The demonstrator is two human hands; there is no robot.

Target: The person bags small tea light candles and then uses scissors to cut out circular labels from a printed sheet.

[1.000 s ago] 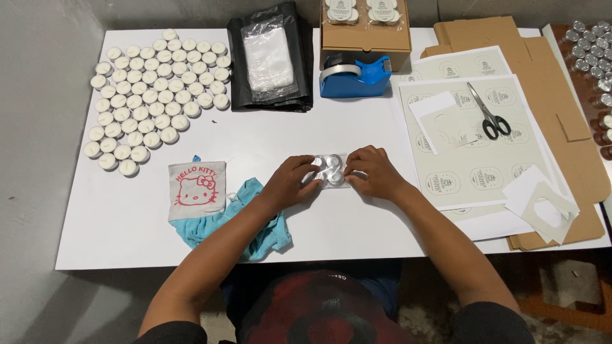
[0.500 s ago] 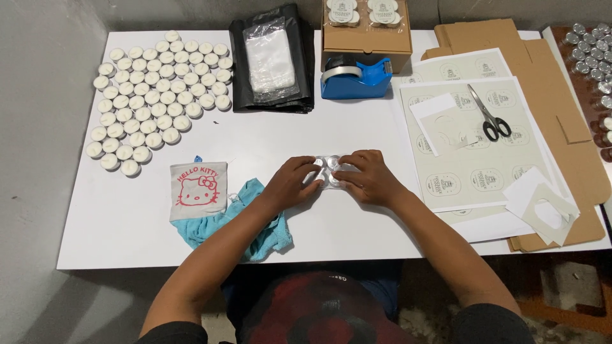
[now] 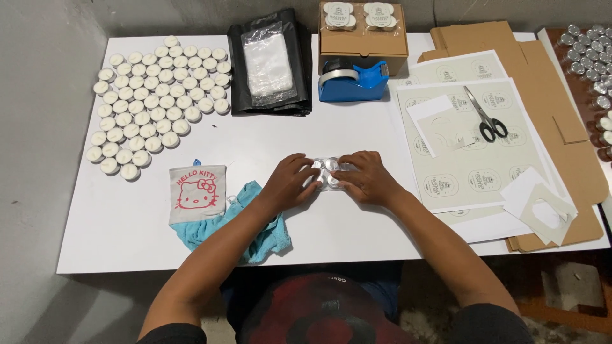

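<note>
Both my hands rest on the white table around a small clear plastic bag of white tealight candles. My left hand grips the bag's left side with fingers curled over it. My right hand presses on its right side. Most of the bag is hidden under my fingers; a few round candle tops show between my hands.
Many loose white tealights lie at the back left. A black bag with clear sleeves, a blue tape dispenser, a cardboard box, label sheets, scissors, flat cardboard, a printed cloth pouch and a blue cloth surround my hands.
My hands have kept working the small bag at the same spot. The fingers have closed lower over it, pressing it flatter onto the table.
</note>
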